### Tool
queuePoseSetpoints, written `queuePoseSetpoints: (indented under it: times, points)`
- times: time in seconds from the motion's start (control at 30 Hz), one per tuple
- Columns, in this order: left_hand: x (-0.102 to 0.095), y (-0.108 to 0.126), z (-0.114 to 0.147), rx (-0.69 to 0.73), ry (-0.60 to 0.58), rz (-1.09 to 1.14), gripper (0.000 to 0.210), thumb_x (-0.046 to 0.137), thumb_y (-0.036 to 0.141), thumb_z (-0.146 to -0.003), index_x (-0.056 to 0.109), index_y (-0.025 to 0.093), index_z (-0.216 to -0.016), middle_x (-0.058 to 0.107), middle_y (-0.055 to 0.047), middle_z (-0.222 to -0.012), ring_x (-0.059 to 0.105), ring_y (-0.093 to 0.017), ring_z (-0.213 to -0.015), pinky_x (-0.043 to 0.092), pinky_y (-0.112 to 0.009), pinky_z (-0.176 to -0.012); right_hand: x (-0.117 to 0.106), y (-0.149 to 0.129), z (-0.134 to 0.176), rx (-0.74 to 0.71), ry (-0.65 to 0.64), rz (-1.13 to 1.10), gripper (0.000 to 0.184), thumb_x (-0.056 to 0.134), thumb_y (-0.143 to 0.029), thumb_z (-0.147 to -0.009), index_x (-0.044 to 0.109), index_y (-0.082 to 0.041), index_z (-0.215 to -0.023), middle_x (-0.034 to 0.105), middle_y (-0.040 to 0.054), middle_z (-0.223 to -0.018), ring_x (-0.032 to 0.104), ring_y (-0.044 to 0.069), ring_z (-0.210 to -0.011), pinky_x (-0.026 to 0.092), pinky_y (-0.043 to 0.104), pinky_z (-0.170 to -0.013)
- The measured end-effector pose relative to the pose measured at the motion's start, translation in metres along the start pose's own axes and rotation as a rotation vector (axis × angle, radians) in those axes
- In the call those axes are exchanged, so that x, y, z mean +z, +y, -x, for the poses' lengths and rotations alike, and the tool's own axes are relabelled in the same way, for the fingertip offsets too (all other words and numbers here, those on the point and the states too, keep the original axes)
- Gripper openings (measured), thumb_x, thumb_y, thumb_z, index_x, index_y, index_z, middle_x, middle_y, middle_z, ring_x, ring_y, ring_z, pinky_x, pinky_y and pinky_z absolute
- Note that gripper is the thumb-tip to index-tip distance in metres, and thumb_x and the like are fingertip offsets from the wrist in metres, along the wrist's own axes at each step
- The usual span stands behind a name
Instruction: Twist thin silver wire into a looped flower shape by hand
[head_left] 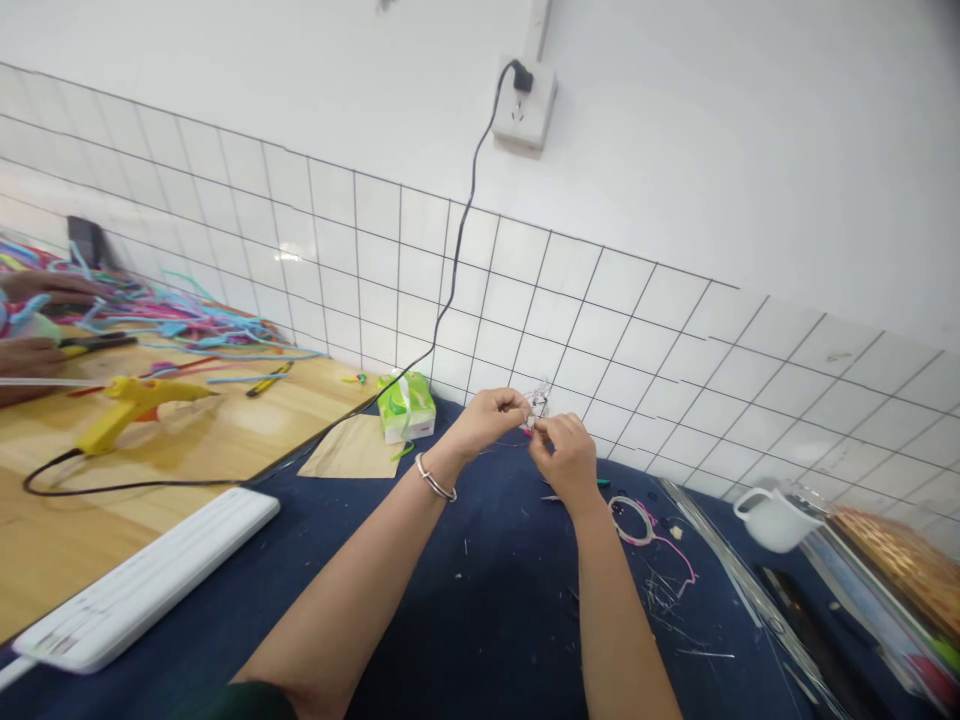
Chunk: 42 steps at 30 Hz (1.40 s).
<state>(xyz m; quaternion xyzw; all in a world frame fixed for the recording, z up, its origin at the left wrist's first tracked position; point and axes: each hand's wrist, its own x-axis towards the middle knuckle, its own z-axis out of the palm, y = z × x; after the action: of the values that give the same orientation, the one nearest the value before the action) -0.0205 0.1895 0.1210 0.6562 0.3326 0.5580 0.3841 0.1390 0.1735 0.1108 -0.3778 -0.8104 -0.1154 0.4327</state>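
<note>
My left hand (pixel 496 415) and my right hand (pixel 564 452) come together over the dark blue cloth (pixel 495 590), close to the tiled wall. Thumb and fingers of each are pinched at a small, pale, wiry piece (pixel 540 397) whose exact kind is too fine to make out. A bit of pink shows just below it. Partly behind my right wrist lies a thin pointed tool with a green end (pixel 603 483). To the right of that wrist is a white ring (pixel 631 521) with pink cord (pixel 679 556) trailing from it.
Left of my arms are a tissue pack (pixel 406 405), a power strip (pixel 150 580) and a yellow glue gun (pixel 127 408). Another person's hand (pixel 52 288) is among colourful pipe cleaners (pixel 191 315). Loose wires (pixel 664 592) and a white cup (pixel 780 520) lie right. A black cord (pixel 459 245) hangs from the socket (pixel 526 105).
</note>
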Motion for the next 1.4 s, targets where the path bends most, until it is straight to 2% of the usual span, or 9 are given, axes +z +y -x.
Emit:
queuePoseSetpoints:
  times: [0.27,0.4,0.5,0.63,0.87,1.03,1.2,1.3,1.4]
  points:
    - [-0.001,0.005,0.0,-0.022,-0.058,0.125,0.008,0.054,0.019,-0.069,0.058,0.013,-0.069,0.052,0.001,-0.064,0.045,-0.009,-0.06,0.037,-0.022,-0.059,-0.017,0.001,-0.003,0.001,-0.029,-0.089,0.013,0.048,-0.019,-0.083,0.061,-0.021,-0.08,0.059,0.0016,-0.071,0.052,0.016,-0.07,0.043,0.028,-0.068]
    - [0.001,0.008,0.002,-0.035,-0.162,0.205,0.006,0.054,0.017,-0.068,0.057,0.012,-0.067,0.05,0.001,-0.063,0.044,-0.009,-0.06,0.037,-0.022,-0.059,-0.028,0.006,-0.004,0.12,0.079,-0.116,0.014,0.048,-0.021,-0.083,0.062,-0.021,-0.083,0.059,0.0023,-0.073,0.052,0.016,-0.069,0.044,0.028,-0.064]
    - [0.005,0.01,0.004,-0.047,-0.241,0.254,0.006,0.055,0.017,-0.067,0.057,0.012,-0.066,0.05,0.0,-0.063,0.045,-0.01,-0.06,0.037,-0.023,-0.059,-0.032,0.01,-0.005,0.149,0.158,-0.108,0.015,0.052,-0.021,-0.081,0.062,-0.021,-0.092,0.06,0.0044,-0.082,0.054,0.019,-0.08,0.045,0.031,-0.07]
    - [0.009,0.01,0.006,-0.063,-0.297,0.296,0.006,0.056,0.018,-0.066,0.057,0.012,-0.065,0.049,0.0,-0.061,0.043,-0.01,-0.059,0.036,-0.024,-0.059,-0.029,0.013,-0.004,0.088,0.149,-0.041,0.018,0.055,-0.019,-0.077,0.061,-0.021,-0.094,0.058,0.0067,-0.09,0.05,0.022,-0.092,0.042,0.038,-0.082]
    - [0.012,0.003,0.004,-0.089,-0.268,0.332,0.005,0.057,0.017,-0.065,0.057,0.012,-0.065,0.048,0.001,-0.061,0.042,-0.009,-0.057,0.034,-0.022,-0.056,-0.029,0.013,-0.004,0.071,0.156,0.047,0.009,0.051,-0.015,-0.079,0.058,-0.02,-0.081,0.056,0.0071,-0.086,0.049,0.022,-0.088,0.04,0.039,-0.08]
    - [0.011,-0.002,0.002,-0.11,-0.219,0.357,0.004,0.055,0.015,-0.067,0.058,0.012,-0.066,0.049,0.001,-0.06,0.043,-0.008,-0.055,0.034,-0.022,-0.055,-0.029,0.012,-0.004,0.102,0.169,-0.022,0.01,0.05,-0.013,-0.078,0.057,-0.02,-0.077,0.056,0.0064,-0.088,0.049,0.022,-0.092,0.04,0.037,-0.083]
    - [0.009,-0.002,0.003,-0.134,-0.234,0.411,0.007,0.057,0.018,-0.068,0.059,0.011,-0.069,0.052,-0.001,-0.062,0.046,-0.009,-0.055,0.036,-0.022,-0.055,-0.033,0.015,-0.003,0.303,0.175,-0.256,0.007,0.051,-0.02,-0.077,0.058,-0.02,-0.08,0.058,0.0051,-0.089,0.052,0.019,-0.085,0.044,0.03,-0.068]
    - [0.009,0.0,0.004,-0.143,-0.237,0.45,0.009,0.059,0.02,-0.069,0.059,0.011,-0.071,0.053,-0.001,-0.064,0.047,-0.009,-0.056,0.037,-0.022,-0.055,-0.036,0.018,-0.002,0.488,0.174,-0.42,0.018,0.054,-0.029,-0.076,0.059,-0.019,-0.09,0.059,0.0049,-0.088,0.053,0.018,-0.077,0.044,0.029,-0.065]
    - [0.009,0.0,0.004,-0.149,-0.227,0.48,0.009,0.06,0.02,-0.07,0.058,0.011,-0.07,0.052,-0.001,-0.064,0.047,-0.009,-0.056,0.037,-0.022,-0.055,-0.037,0.022,-0.002,0.565,0.111,-0.581,0.023,0.057,-0.036,-0.074,0.06,-0.018,-0.089,0.061,0.0035,-0.081,0.054,0.017,-0.072,0.044,0.029,-0.064]
